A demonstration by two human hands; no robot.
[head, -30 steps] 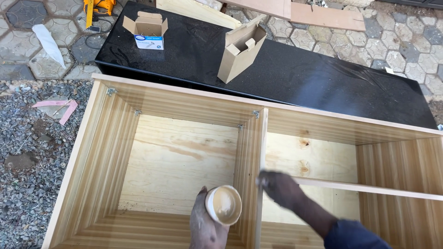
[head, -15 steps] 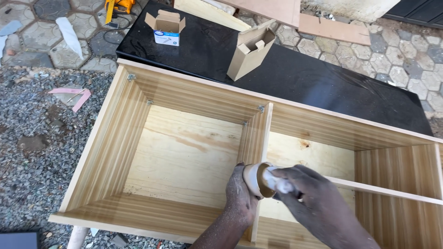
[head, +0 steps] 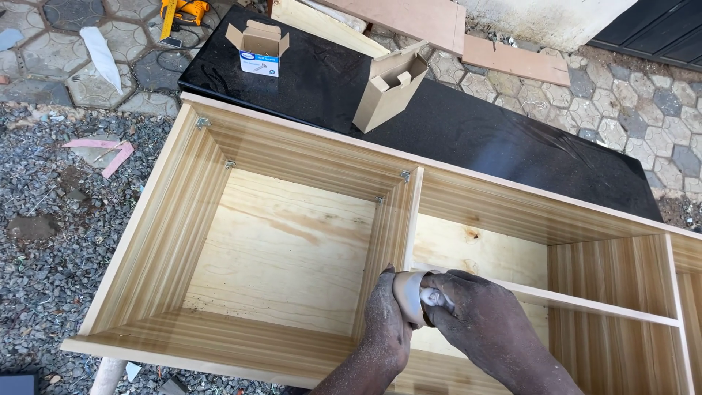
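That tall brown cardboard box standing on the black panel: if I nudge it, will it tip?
Probably. The tall brown box stands narrow, leaning, with its flaps open, so it looks light and likely topples rather than slides. The black panel looks glossy, so it might skid a little first.

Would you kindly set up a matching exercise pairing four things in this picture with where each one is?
Things:
1. small white and blue box
2. tall brown cardboard box
3. yellow power tool
4. small pale tub

Places:
A. on the paving stones, beyond the black panel's far left corner
B. between the left hand and the right hand, by the wooden cabinet's upright divider
C. near the left end of the black panel, flaps open
D. near the middle of the black panel, leaning

Pairs: 1-C, 2-D, 3-A, 4-B
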